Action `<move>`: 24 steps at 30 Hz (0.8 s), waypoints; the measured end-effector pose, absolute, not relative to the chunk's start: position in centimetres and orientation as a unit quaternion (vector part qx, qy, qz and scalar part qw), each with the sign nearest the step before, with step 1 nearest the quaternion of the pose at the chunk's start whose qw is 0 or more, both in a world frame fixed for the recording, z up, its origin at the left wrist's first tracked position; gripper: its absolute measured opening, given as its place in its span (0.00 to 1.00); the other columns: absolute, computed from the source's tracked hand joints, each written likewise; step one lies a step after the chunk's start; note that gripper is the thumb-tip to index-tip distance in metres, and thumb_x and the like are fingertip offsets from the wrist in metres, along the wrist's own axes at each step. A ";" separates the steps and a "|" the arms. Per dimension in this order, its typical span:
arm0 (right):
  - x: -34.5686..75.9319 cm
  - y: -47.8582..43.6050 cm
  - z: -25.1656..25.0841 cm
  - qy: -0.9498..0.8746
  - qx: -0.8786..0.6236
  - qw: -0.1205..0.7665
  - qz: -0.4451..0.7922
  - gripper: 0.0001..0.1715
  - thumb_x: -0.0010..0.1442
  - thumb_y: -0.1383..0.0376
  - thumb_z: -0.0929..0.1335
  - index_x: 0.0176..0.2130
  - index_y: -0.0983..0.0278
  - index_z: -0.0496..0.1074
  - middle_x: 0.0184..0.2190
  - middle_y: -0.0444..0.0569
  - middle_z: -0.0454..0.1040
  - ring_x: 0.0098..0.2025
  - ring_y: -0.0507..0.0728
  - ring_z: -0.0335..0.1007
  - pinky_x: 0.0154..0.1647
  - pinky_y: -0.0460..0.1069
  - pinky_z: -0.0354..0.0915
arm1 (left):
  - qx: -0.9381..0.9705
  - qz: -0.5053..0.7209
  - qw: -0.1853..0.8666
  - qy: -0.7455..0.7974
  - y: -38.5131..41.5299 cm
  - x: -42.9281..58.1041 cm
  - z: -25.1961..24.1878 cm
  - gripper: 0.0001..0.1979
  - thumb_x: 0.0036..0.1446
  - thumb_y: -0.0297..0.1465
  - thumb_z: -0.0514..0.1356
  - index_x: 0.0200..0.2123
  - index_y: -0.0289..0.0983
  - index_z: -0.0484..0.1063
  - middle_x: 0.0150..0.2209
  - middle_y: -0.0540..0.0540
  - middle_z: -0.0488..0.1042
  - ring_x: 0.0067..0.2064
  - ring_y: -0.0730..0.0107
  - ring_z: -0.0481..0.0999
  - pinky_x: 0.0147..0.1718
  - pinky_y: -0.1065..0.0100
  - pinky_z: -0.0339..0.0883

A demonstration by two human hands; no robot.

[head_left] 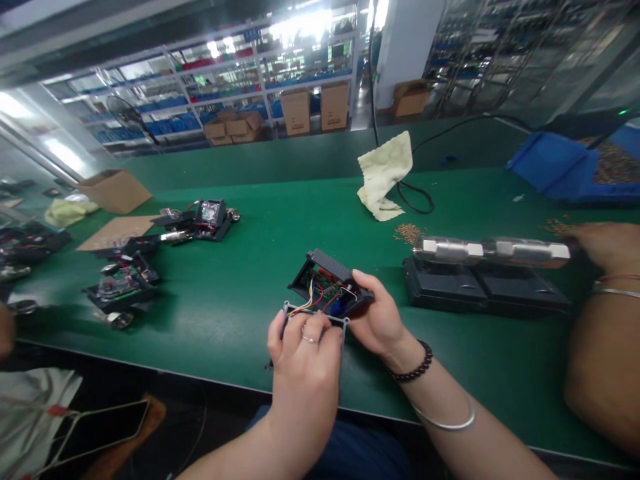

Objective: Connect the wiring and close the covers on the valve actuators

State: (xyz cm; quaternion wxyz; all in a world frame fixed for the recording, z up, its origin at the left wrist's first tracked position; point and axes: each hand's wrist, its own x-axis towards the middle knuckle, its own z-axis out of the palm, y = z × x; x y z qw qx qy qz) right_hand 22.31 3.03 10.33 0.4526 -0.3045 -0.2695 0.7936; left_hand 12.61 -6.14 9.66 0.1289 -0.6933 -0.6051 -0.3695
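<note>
The open black box-shaped housing [336,272] looks matt plastic; right, two silver cylindrical fittings [450,251] of shiny metal; far, pale yellow cloth [387,167]; the green surface [280,220] is smooth, faintly glossy.

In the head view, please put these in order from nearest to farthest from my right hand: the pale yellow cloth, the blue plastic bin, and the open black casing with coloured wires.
1. Open black casing with coloured wires: held in your right hand.
2. Pale yellow cloth: beyond the hand, not touching it.
3. Blue plastic bin: farther away, toward the right edge.
</note>
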 end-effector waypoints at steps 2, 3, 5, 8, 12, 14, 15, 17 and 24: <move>22.4 2.9 10.4 -0.291 -0.302 0.459 0.783 0.18 0.44 0.51 0.71 0.29 0.62 0.76 0.24 0.45 0.77 0.33 0.60 0.73 0.40 0.56 0.68 | -0.685 -0.396 0.128 -0.598 -6.3 12.6 9.2 0.12 0.64 0.27 0.54 0.32 0.41 0.76 0.34 0.50 0.78 0.42 0.65 0.71 0.58 0.60 0.47; 22.5 2.8 10.4 -0.306 -0.302 0.462 0.775 0.18 0.45 0.51 0.71 0.31 0.62 0.76 0.26 0.45 0.77 0.31 0.59 0.71 0.37 0.54 0.67 | -0.682 -0.403 0.125 -0.597 -6.4 12.6 9.0 0.11 0.64 0.27 0.54 0.32 0.41 0.76 0.34 0.50 0.78 0.42 0.66 0.71 0.58 0.61 0.48; 22.7 2.5 10.3 -0.341 -0.307 0.478 0.749 0.19 0.48 0.51 0.70 0.35 0.61 0.77 0.29 0.45 0.78 0.30 0.58 0.70 0.34 0.53 0.66 | -0.682 -0.407 0.118 -0.597 -6.6 12.6 8.6 0.12 0.64 0.28 0.54 0.33 0.41 0.77 0.35 0.49 0.78 0.42 0.66 0.71 0.58 0.61 0.48; 23.0 1.9 10.1 -0.398 -0.312 0.513 0.694 0.18 0.52 0.52 0.69 0.39 0.60 0.77 0.35 0.45 0.78 0.36 0.58 0.70 0.37 0.51 0.65 | -0.668 -0.421 0.127 -0.601 -6.7 12.7 8.2 0.13 0.65 0.28 0.53 0.34 0.41 0.77 0.40 0.47 0.78 0.45 0.64 0.71 0.59 0.59 0.47; 23.6 1.0 9.6 -0.501 -0.307 0.529 0.613 0.20 0.58 0.52 0.67 0.46 0.58 0.75 0.41 0.46 0.77 0.39 0.57 0.70 0.42 0.51 0.65 | -0.638 -0.426 0.124 -0.629 -6.7 12.9 8.4 0.10 0.63 0.29 0.55 0.34 0.42 0.77 0.52 0.41 0.74 0.56 0.56 0.66 0.59 0.52 0.46; 23.7 0.7 9.5 -0.523 -0.319 0.532 0.585 0.20 0.59 0.52 0.66 0.48 0.58 0.74 0.44 0.47 0.76 0.42 0.59 0.70 0.45 0.52 0.65 | -0.645 -0.416 0.114 -0.631 -6.6 12.9 8.6 0.11 0.63 0.29 0.54 0.34 0.42 0.77 0.55 0.41 0.71 0.59 0.53 0.62 0.59 0.51 0.46; 23.7 0.6 9.5 -0.524 -0.330 0.537 0.573 0.20 0.59 0.52 0.66 0.48 0.58 0.74 0.45 0.47 0.76 0.44 0.59 0.70 0.47 0.53 0.64 | -0.652 -0.412 0.113 -0.627 -6.6 12.8 8.6 0.13 0.64 0.29 0.53 0.34 0.42 0.77 0.56 0.42 0.71 0.60 0.53 0.61 0.59 0.52 0.45; 23.7 0.4 9.5 -0.520 -0.353 0.543 0.557 0.20 0.59 0.52 0.66 0.47 0.59 0.74 0.47 0.48 0.75 0.48 0.61 0.69 0.50 0.54 0.63 | -0.672 -0.410 0.124 -0.604 -6.4 12.7 8.6 0.16 0.65 0.28 0.50 0.33 0.41 0.77 0.56 0.44 0.72 0.61 0.56 0.61 0.61 0.54 0.43; 22.6 -0.3 10.2 -0.452 -0.373 0.544 0.601 0.18 0.56 0.52 0.67 0.43 0.59 0.75 0.42 0.48 0.77 0.45 0.61 0.71 0.49 0.54 0.65 | -0.751 -0.400 0.180 -0.493 -6.2 11.7 8.4 0.18 0.67 0.25 0.46 0.40 0.37 0.77 0.47 0.50 0.78 0.54 0.68 0.69 0.63 0.62 0.46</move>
